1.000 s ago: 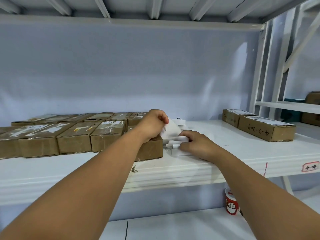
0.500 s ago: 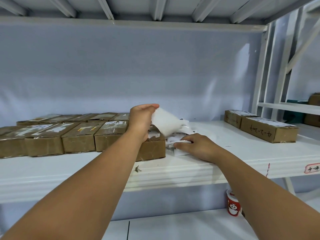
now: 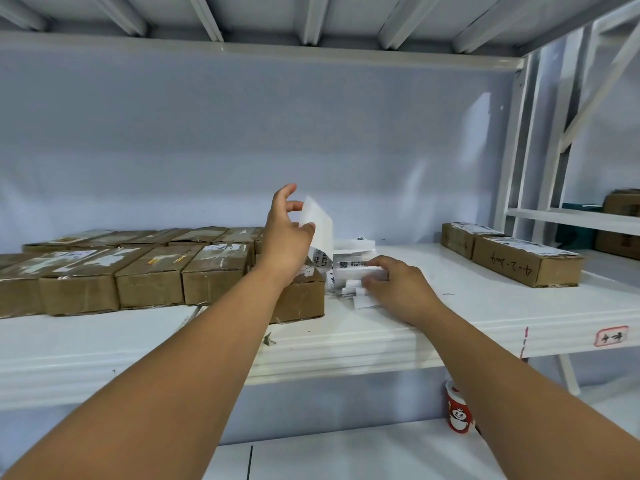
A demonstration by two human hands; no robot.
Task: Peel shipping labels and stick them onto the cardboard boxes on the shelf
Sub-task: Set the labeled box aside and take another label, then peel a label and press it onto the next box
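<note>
A white shipping label point(image 3: 320, 225) rises from the folded strip of labels point(image 3: 353, 268) on the white shelf point(image 3: 467, 317). My left hand point(image 3: 285, 239) pinches the label's upper edge between thumb and fingers, above the nearest cardboard box point(image 3: 303, 299). My right hand point(image 3: 398, 289) presses down on the strip, fingers curled over its front edge. Several brown cardboard boxes point(image 3: 149, 271) stand in two rows to the left, most with white labels or label scraps on top.
Two more labelled boxes point(image 3: 526, 261) lie at the right of the shelf. A second shelf point(image 3: 571, 216) with boxes stands further right. A red and white cup point(image 3: 458, 410) sits on the lower level. The blue back wall is close behind.
My left hand has lifted higher and its fingers have spread, pulling the label further up off the strip. My right hand has stayed on the strip.
</note>
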